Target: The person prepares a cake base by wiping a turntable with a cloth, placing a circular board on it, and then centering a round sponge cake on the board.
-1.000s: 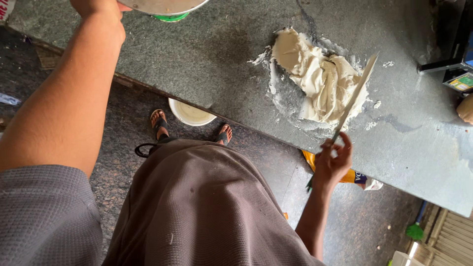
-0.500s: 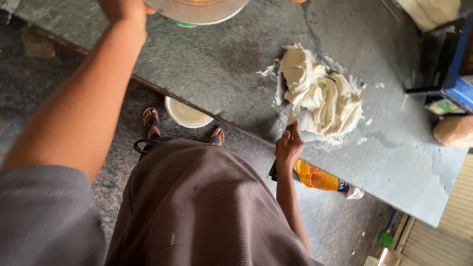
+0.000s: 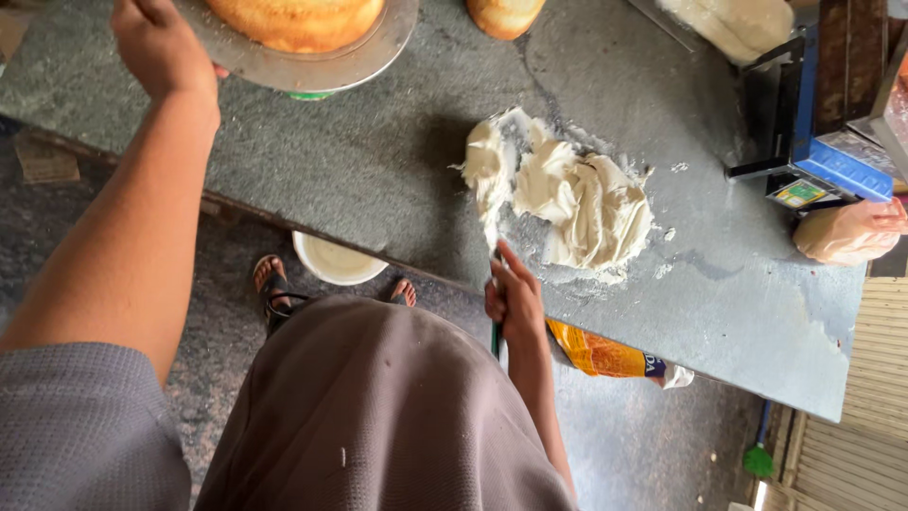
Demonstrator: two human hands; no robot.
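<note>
Dough (image 3: 577, 203) heaped in a loose white mound on the grey stone counter (image 3: 378, 161), near its front edge and right of centre, ringed by flour dust. Right hand (image 3: 514, 301) closed around a green-handled knife (image 3: 493, 284), index finger laid along the handle; blade tip buried in the mound's left side (blade coated white, outline hard to trace). Left hand (image 3: 161, 47) at the counter's far left, fingers curled under the rim of a round metal plate (image 3: 312, 61), thumb hidden. Golden round loaf (image 3: 293, 19) seated on that plate. Blue weighing scale (image 3: 823, 142) at the far right corner. White bowl (image 3: 336, 260) on the floor under the front edge, beside sandalled feet.
</note>
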